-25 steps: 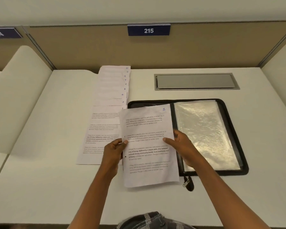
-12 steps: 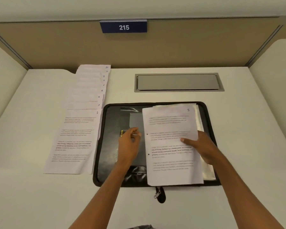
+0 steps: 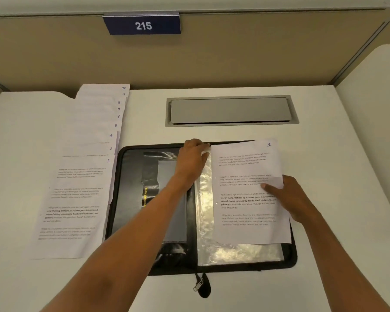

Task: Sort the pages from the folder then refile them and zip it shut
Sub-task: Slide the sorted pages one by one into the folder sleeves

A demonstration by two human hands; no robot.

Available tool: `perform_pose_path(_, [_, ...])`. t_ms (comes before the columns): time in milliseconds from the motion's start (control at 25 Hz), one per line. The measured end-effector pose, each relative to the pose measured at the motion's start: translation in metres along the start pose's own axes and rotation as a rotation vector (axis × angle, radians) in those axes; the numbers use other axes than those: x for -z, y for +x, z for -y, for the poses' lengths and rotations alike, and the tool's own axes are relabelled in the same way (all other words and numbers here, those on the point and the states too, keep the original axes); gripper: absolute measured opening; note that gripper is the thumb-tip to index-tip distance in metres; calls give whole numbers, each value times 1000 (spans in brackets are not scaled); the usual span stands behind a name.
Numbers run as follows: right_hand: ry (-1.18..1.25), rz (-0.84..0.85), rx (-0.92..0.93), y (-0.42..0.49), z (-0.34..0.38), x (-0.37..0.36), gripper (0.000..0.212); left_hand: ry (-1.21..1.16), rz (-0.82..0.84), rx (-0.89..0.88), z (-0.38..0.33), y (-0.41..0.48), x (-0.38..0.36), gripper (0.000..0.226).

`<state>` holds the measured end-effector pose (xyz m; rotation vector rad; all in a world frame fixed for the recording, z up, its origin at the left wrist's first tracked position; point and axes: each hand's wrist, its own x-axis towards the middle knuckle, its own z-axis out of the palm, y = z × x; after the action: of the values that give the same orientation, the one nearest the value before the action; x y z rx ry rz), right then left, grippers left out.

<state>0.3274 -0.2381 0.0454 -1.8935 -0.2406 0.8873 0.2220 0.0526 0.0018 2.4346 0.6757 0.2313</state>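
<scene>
black zip folder is laid open flat on the white desk, near the front edge. left half shows dark pockets, right half a stack of shiny clear sleeves. zipper pull hangs off the front edge at the spine.

page 1, printed text with a handwritten "1" top right, is held over the sleeves, slightly tilted. its top and right edges overhang the folder rim.

pages 2–10 are fanned in a column just left of the folder, touching its left edge, with the numbers exposed. desk right of the folder is bare up to the side panel. a grey cable flap is set into the desk behind the folder, apart from it.

left hand: fingers are curled at the sleeves' top edge by the spine and the edge appears pinched, just beside the page's top-left corner. right hand: the page's right edge is pinched, thumb on top, the other fingers hidden beneath.
</scene>
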Motion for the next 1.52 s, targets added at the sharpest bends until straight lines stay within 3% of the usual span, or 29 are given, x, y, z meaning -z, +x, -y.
perform_pose_path(120, [-56, 129, -30, 2, 12, 19, 34, 32, -19, -60, 3, 13, -7, 25])
perform_pose_path(200, [-108, 127, -11, 3, 23, 27, 29, 47, -77, -104, 5, 16, -9, 18])
perform_pose_path(520, [-154, -323, 341, 12, 84, 20, 22, 97, -201, -260, 17, 16, -15, 5])
perform_pose_path(680, [-109, -396, 509, 22, 127, 9, 22, 126, -258, -343, 21, 12, -13, 7])
perform_pose_path(880, [-140, -358, 667, 46, 181, 1, 17, 145, -232, -397, 21, 4, -14, 9])
perform_pose_path(1040, [-196, -211, 776, 69, 215, -16, 17, 107, -246, -373, 22, 0, -13, 13])
perform_pose_path(1520, [-449, -47, 678, 128, 215, -58, 13, 70, -261, -423, 29, 8, -9, 19])
